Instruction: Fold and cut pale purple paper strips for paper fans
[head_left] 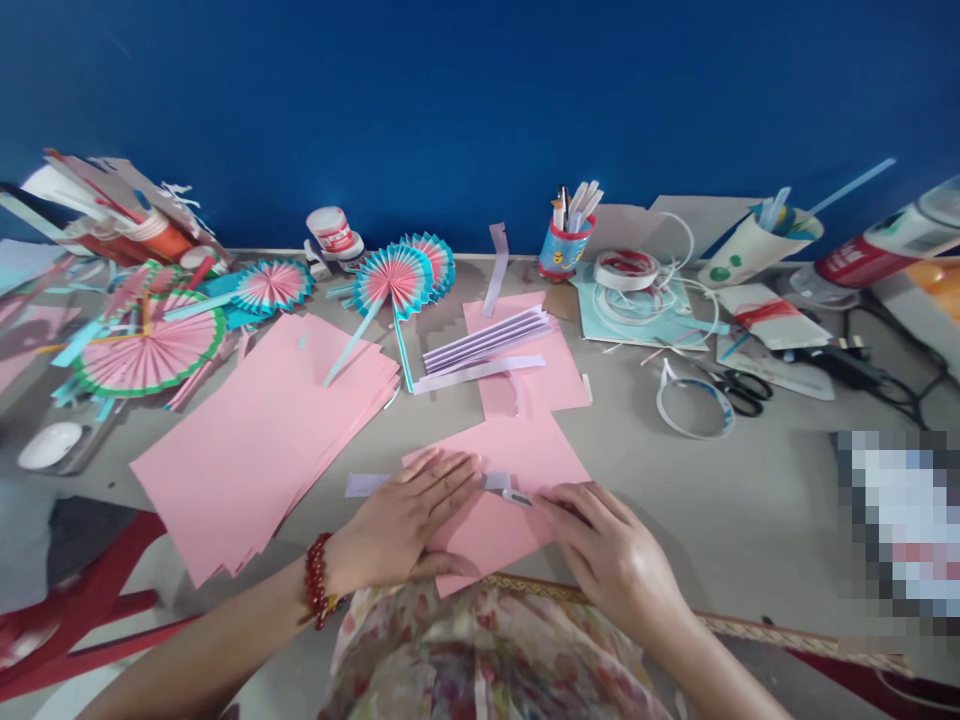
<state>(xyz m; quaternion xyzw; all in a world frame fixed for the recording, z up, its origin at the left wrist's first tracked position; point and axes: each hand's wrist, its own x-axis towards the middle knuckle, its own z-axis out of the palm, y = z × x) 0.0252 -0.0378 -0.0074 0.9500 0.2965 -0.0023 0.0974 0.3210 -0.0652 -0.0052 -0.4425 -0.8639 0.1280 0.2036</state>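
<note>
My left hand (421,512) lies flat, fingers stretched out, on a sheet of pink paper (525,450) at the table's near edge. It also covers part of a lilac paper strip (367,485), whose left end sticks out beyond the sheet. My right hand (611,545) is closed around a utility knife (517,497), its tip pointing left at the strip by my left fingertips. Most of the knife's handle is hidden in my fingers. Just beyond lies a pleated stack of lilac paper (487,340), partly on another pink sheet (566,375).
A stack of pink paper (262,440) lies on the left, near finished paper fans (390,282). Behind stand a glue jar (330,230) and a pen cup (566,248). Tape rolls (626,270), black scissors (746,390) and a paper cup (757,245) are on the right.
</note>
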